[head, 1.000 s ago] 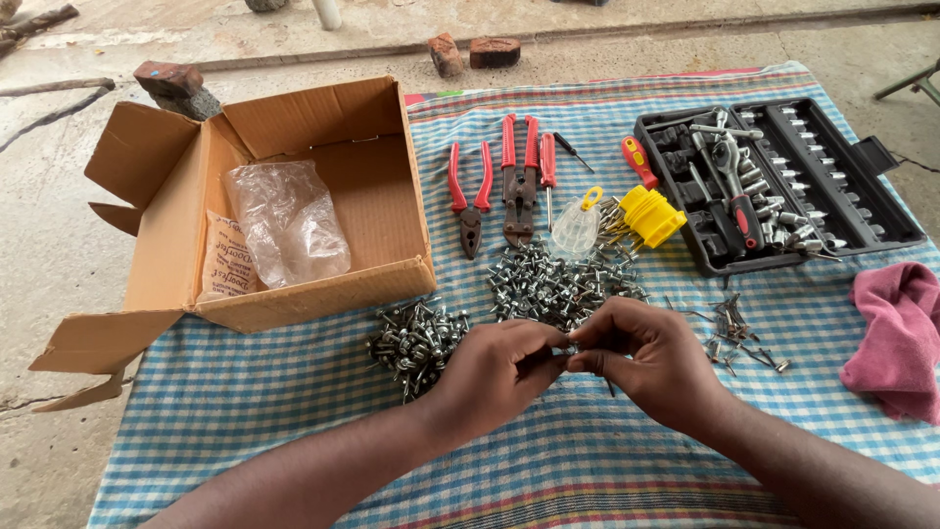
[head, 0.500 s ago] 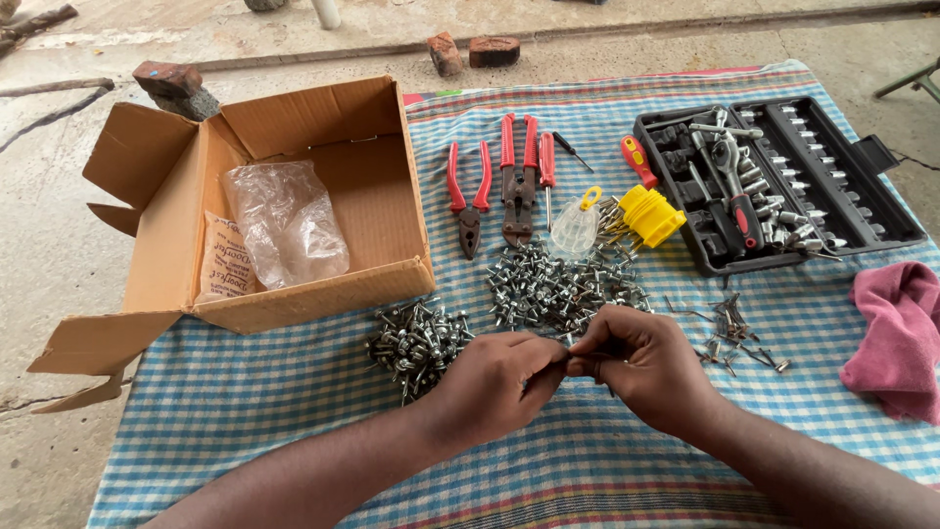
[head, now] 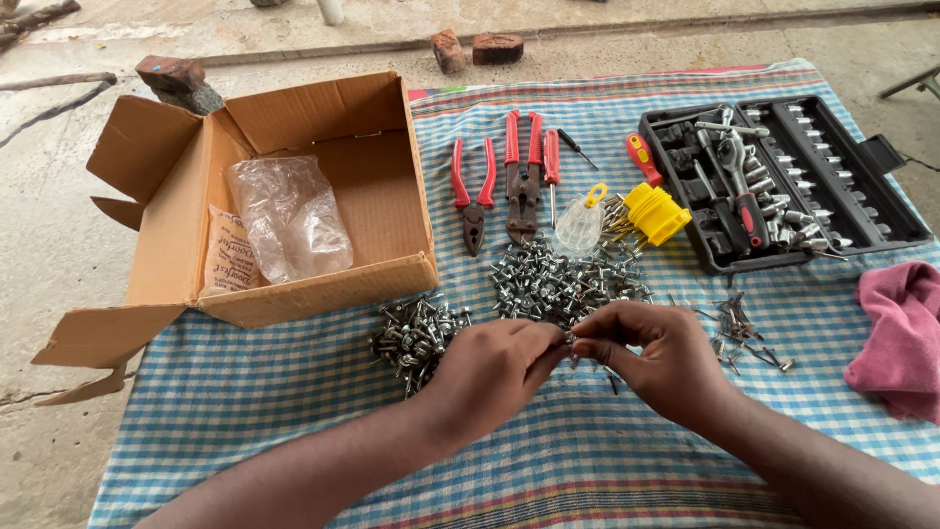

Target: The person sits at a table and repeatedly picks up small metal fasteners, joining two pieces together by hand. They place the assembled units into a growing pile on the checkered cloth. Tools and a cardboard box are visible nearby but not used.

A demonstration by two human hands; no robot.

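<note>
Screw (head: 570, 338) sat pinched between left hand (head: 490, 370) and right hand (head: 658, 355) fingertips just beside the screw pile (head: 563, 284); a slip in that narrow grip risked losing it there.

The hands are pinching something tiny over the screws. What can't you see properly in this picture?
Head view:
- The piece between the left hand and right hand: the fingertips cover it, too small to tell.
- The screws in the near pile: partly behind both hands.
- The cardboard box: its near wall hides part of the floor inside.
- The pink cloth: cut off by the right edge.
</note>
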